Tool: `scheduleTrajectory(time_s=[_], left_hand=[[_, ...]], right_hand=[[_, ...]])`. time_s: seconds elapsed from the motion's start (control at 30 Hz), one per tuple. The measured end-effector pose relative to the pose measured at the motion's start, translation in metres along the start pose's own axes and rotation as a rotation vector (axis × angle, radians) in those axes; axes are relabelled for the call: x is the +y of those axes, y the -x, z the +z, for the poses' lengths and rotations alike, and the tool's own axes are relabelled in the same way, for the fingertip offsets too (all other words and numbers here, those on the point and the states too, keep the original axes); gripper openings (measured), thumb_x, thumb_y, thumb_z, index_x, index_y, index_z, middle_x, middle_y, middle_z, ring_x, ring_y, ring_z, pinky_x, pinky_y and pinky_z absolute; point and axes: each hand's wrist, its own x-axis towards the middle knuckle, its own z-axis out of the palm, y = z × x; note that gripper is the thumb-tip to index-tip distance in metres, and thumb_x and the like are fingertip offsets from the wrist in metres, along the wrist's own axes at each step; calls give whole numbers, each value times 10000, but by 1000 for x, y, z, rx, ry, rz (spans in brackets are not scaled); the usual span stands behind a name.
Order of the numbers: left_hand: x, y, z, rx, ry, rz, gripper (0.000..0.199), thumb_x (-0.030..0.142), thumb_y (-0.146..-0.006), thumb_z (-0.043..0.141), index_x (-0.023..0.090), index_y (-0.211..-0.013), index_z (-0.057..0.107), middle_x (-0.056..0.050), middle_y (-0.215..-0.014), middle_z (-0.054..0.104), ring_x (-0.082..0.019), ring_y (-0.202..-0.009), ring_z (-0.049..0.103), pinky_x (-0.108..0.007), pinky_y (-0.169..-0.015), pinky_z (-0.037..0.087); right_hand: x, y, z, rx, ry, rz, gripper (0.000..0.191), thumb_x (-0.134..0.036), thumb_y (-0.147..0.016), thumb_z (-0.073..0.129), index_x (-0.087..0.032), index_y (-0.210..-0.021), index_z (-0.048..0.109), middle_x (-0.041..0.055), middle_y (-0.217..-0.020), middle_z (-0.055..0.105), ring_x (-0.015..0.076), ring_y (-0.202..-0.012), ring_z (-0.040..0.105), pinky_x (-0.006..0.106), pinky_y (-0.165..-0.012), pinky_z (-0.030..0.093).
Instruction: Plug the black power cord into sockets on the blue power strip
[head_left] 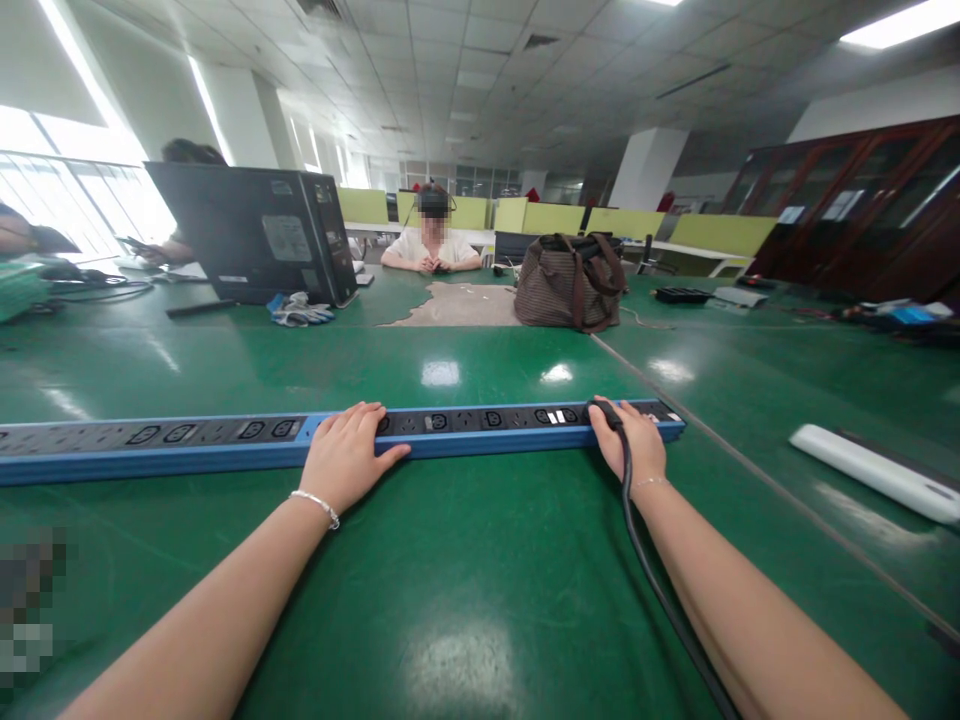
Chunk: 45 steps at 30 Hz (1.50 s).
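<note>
A long blue power strip point(450, 443) with black sockets lies across the green table. My left hand point(346, 452) lies over its middle, fingers across the top and thumb along the front side, gripping it. Near the strip's right end my right hand point(637, 445) is closed on a black power plug point(604, 412). The plug is at a socket; how deep it sits is hidden by the hand. Its black cable point(637, 545) runs down beside my right forearm to the bottom edge.
A brown bag point(566, 285), a black computer case point(270, 235) and gloves point(300, 310) stand or lie farther back. A white bar-shaped object point(870, 470) lies at right. Across the table sits a person point(433, 240); others are partly visible at left.
</note>
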Motion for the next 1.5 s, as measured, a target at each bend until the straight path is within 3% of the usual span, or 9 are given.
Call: scheduleTrajectory(time_s=[0.47,0.77,0.97,1.1,1.23,1.5], left_hand=[[0,0,1,-8,-35,-1,599,568,-801,501,122,-1198,530,-147,-1265,575,-278,-1208,488,-424,-1007,351],[0,0,0,-10,-10,-11,601,558,-785,527,118,-1193,538,-157,-1262,573,-288,-1200,495,-434,-1003,356],[1,0,-3,-7,0,-8,588,547,-781,533,123,-1187,541,-158,-1252,578,-293,-1183,508,-441,-995,363],[1,0,-3,-9,-7,-8,584,546,-783,530,118,-1180,545,-155,-1247,581,-287,-1179,511,-430,-996,364],[0,0,-2,-14,-25,-6,598,560,-787,513,117,-1188,540,-160,-1251,578,-291,-1180,509,-437,-994,366],[-1,0,-1,-18,-13,-11,584,558,-787,507,132,-1185,542,-162,-1244,582,-298,-1172,517,-449,-988,371]], right_hand=[[3,-4,7,92,-207,-66,395,-429,-823,402,-187,-937,692,96,-998,702,243,-1012,612,395,-969,382],[1,-5,8,134,-342,-13,428,-525,-813,415,-212,-884,698,68,-931,723,250,-955,634,468,-992,350],[8,-19,-21,428,-636,217,529,-527,-873,359,-142,-996,700,118,-935,706,233,-898,638,362,-821,478],[42,-25,-23,423,-663,260,472,-524,-829,452,-147,-936,716,79,-830,704,210,-799,644,328,-732,505],[74,-28,-15,358,-661,288,474,-553,-784,497,-154,-916,717,62,-841,706,216,-845,641,353,-805,495],[77,-29,-9,152,-546,205,471,-528,-813,466,-164,-999,700,83,-1014,697,242,-986,619,365,-882,459]])
